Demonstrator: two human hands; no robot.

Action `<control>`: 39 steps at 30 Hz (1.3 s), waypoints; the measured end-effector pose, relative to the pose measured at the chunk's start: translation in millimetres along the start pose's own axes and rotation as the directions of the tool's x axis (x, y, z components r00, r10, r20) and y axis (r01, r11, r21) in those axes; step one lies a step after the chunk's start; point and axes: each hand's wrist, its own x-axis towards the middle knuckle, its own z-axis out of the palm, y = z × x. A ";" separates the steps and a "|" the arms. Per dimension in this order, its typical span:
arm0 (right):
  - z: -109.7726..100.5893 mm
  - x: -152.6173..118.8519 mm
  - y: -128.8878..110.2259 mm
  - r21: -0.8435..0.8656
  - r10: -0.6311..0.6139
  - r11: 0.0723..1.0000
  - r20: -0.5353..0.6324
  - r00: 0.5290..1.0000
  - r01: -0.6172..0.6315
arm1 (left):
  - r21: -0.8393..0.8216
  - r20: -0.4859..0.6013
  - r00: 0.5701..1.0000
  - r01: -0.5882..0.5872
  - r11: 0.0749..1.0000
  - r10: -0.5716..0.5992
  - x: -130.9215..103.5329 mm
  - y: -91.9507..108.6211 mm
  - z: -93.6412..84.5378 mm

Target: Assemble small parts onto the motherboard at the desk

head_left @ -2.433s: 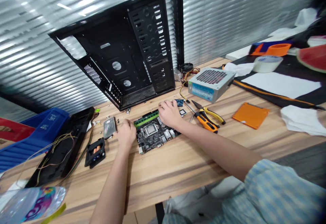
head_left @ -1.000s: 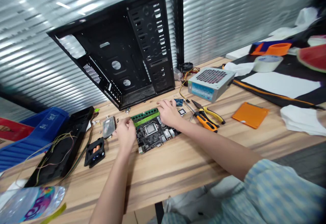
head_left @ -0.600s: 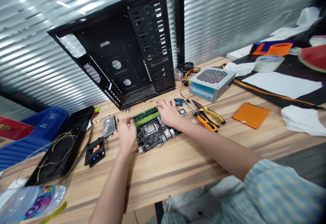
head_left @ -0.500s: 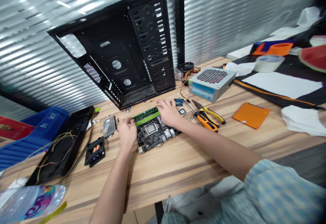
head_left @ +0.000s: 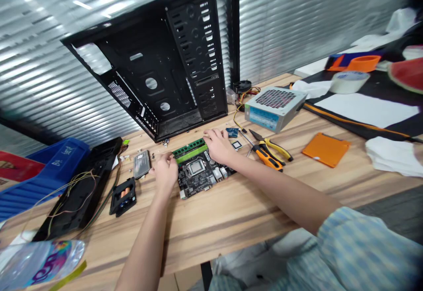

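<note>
Two bare hands meet over a small motherboard [head_left: 201, 173] lying flat on the wooden table [head_left: 231, 211], each taking one end of a green memory stick [head_left: 189, 148] that sits along the board's far edge. The left hand [head_left: 165, 171] curls its fingers [head_left: 164, 158] around the stick's left end, and the right hand [head_left: 218, 146] bends its fingers [head_left: 209, 137] down onto the right end; how tightly either end is pinched cannot be told, since the fingertips lie behind the knuckles. Just beyond the fingers stands a black computer case [head_left: 165, 68], open and tilted, walling off the far side. Left of the left fingers lie a silver drive [head_left: 142, 165], a few loose screws and a small black bracket [head_left: 123, 197], then a long black panel [head_left: 82, 189] with trailing wires. Right of the right fingers sit a little blue circuit board [head_left: 232, 132], a screwdriver and pliers with orange and yellow handles [head_left: 269, 152], a grey power supply [head_left: 274, 108] and, further off, an orange card [head_left: 325, 149]. Both palms cover the board's corners, and the slot under the stick is hidden. A plastic bag at the lower left is cut off by the frame.
</note>
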 end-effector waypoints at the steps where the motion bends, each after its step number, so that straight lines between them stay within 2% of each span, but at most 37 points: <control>1: 0.0 0.0 0.0 0.000 0.001 1.000 0.001 1.000 -0.001 | 0.003 0.006 1.000 0.002 1.000 -0.002 -0.3 0.3 -0.2; 22: -1.6 -0.4 0.1 -0.004 0.026 1.000 0.016 1.000 -0.026 | 0.059 0.063 0.998 0.001 0.998 -0.005 -3.2 7.1 -2.4; 29: -2.1 -1.1 0.6 -0.002 0.014 1.000 0.039 0.999 -0.014 | 0.059 0.101 0.994 0.046 0.997 -0.051 -4.5 6.6 -2.9; 39: -4.3 -1.1 -0.1 -0.007 0.028 1.000 0.031 0.999 -0.028 | 0.114 0.081 0.996 0.037 0.993 -0.047 -7.1 11.3 -7.5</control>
